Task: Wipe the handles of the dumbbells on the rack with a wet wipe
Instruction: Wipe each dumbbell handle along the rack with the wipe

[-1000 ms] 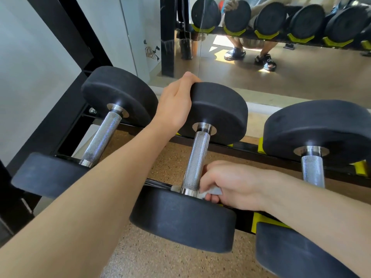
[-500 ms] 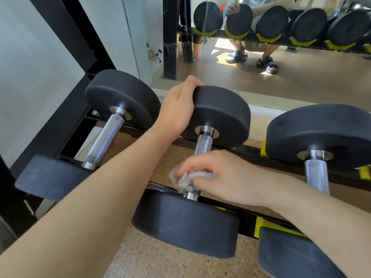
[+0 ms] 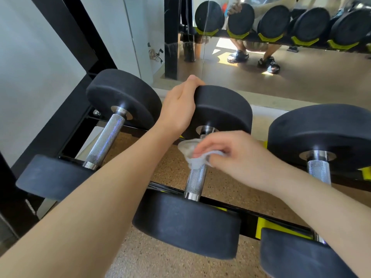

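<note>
My left hand (image 3: 178,109) grips the far head (image 3: 222,111) of the middle dumbbell, fingers curled over its top edge. My right hand (image 3: 236,157) pinches a crumpled white wet wipe (image 3: 190,155) around the far end of that dumbbell's knurled steel handle (image 3: 195,179), just below the far head; the near part of the handle is bare. The dumbbell lies across the black rack (image 3: 249,223) between two others: one to the left (image 3: 106,141), one to the right (image 3: 319,169). A mirror (image 3: 281,77) stands beyond the rack.
</note>
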`<state>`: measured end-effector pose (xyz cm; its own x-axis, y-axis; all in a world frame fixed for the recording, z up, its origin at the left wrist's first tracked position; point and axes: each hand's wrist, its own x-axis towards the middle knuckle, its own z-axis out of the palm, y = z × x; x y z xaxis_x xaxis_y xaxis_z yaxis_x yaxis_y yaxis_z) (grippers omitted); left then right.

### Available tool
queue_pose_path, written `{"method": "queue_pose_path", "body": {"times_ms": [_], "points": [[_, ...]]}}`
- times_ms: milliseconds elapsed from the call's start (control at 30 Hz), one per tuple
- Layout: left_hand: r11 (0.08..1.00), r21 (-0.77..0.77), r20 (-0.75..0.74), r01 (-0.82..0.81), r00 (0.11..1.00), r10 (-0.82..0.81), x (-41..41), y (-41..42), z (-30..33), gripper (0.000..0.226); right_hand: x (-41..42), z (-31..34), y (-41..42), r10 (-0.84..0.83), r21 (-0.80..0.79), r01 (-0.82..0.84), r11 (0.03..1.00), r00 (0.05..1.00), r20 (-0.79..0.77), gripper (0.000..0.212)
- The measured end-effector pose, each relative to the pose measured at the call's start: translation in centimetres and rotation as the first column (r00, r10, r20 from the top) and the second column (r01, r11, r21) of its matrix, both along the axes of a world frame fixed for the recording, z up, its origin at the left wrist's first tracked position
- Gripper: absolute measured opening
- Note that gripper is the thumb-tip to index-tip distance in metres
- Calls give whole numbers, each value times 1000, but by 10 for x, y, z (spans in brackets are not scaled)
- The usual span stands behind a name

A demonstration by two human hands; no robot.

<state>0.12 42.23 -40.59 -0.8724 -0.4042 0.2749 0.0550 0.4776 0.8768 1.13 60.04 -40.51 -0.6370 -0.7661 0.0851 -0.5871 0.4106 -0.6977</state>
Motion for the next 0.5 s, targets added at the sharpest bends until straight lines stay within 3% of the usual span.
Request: {"method": "queue_pose_path", "body": {"times_ms": [67, 133, 200, 233, 300, 367, 433, 500], "points": [[1000, 5, -5, -3, 1000, 3, 0, 0, 1, 43, -5, -1, 7, -219, -144, 228, 963, 973, 71, 29], [999, 31, 1, -7, 1000, 7, 0, 0, 1, 43, -3, -9, 4, -347, -74, 348, 935, 938, 31, 29], [999, 37, 7, -7, 1000, 6, 0, 1, 0, 43, 1, -26, -5, -360, 43, 358, 933, 915, 184, 28], [999, 37, 10, 0, 1000, 0, 0, 2, 1, 44, 3, -30, -8, -375, 61, 384, 921, 834, 405, 30], [999, 44, 9, -4, 1000, 3, 0, 2, 1, 46, 3, -30, -12, -308, 83, 415, 906, 511, 802, 31], [998, 54, 9, -8, 1000, 8, -1, 2, 1, 48, 3, -26, -7, -203, 79, 377, 923, 301, 932, 34], [999, 45, 9, -9, 1000, 8, -2, 1, -1, 48, 1, -22, 2, -169, 73, 290, 954, 322, 932, 35], [999, 32, 7, -10, 1000, 10, -1, 1, -2, 46, 1, -14, 5, -194, 91, 219, 971, 511, 837, 26]]}}
